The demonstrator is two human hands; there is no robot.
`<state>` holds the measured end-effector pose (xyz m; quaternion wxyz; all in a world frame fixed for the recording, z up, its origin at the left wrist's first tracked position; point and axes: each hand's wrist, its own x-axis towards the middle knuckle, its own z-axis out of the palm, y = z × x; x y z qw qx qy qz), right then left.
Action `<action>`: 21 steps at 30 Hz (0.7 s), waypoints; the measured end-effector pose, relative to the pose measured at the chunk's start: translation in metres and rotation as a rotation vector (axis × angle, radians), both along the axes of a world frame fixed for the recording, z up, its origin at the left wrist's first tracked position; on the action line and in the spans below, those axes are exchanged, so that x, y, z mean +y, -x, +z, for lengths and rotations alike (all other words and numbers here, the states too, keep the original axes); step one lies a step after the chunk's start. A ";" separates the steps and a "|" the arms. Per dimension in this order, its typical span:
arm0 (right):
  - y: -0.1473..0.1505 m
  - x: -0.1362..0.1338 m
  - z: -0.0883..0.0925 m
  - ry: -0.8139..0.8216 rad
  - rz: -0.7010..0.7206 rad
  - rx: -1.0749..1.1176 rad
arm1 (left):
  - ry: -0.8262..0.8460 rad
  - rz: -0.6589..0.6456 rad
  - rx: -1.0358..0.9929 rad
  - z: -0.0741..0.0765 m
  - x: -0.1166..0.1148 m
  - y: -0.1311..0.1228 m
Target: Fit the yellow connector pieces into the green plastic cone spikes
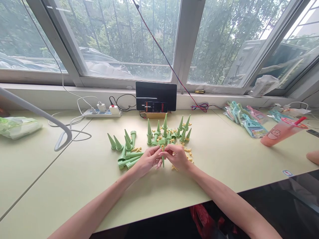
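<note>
Between my hands is a green plastic watering spike (pixel 163 162), its narrow tip pointing down and toward me. My left hand (pixel 150 158) is closed around the spike from the left. The fingers of my right hand (pixel 177 156) pinch at a small yellow valve (pixel 162 146) on its upper part; whether the valve is seated there I cannot tell. Beyond my hands stand several green spikes (pixel 164 124), tips up, some with yellow pieces on them. Loose green spike parts (pixel 131 160) lie left of my left hand. Small yellow valves (pixel 188 154) are scattered by my right hand.
A phone (pixel 156 107) leans against a dark tablet (pixel 156 89) at the back. On the left are a power strip (pixel 103 114), a white curved bar (pixel 62 139) and a green packet (pixel 20 127). Bagged clips (pixel 245 118) and a tilted drink cup (pixel 279 132) occupy the right.
</note>
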<state>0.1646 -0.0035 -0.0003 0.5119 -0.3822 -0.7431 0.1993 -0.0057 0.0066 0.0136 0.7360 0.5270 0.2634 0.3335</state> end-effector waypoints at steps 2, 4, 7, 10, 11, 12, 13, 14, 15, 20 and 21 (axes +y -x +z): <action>-0.002 0.001 0.001 -0.013 0.003 -0.016 | -0.033 0.025 0.052 0.003 0.001 0.001; -0.004 0.002 0.001 -0.026 -0.025 -0.024 | -0.095 0.080 0.115 0.006 0.002 0.002; -0.010 0.005 0.002 -0.017 -0.108 0.016 | -0.237 0.187 0.250 0.007 0.004 0.004; -0.016 0.009 0.003 0.023 -0.182 0.065 | -0.364 0.252 0.386 0.008 0.002 0.005; -0.017 0.010 0.003 0.030 -0.201 0.075 | -0.389 0.271 0.418 0.008 0.000 0.004; -0.019 0.011 0.003 0.032 -0.218 0.083 | -0.409 0.291 0.445 0.009 -0.002 0.004; -0.020 0.012 0.003 0.031 -0.230 0.088 | -0.428 0.308 0.471 0.009 -0.003 0.003; -0.021 0.013 0.003 0.029 -0.239 0.091 | -0.445 0.321 0.498 0.008 -0.005 0.002; -0.021 0.013 0.003 0.028 -0.244 0.092 | -0.461 0.324 0.526 0.008 -0.007 0.001; -0.021 0.014 0.002 0.022 -0.253 0.074 | -0.631 0.258 0.723 0.000 -0.012 0.000; -0.021 0.014 0.002 0.024 -0.253 0.071 | -0.679 0.250 0.768 -0.001 -0.013 0.000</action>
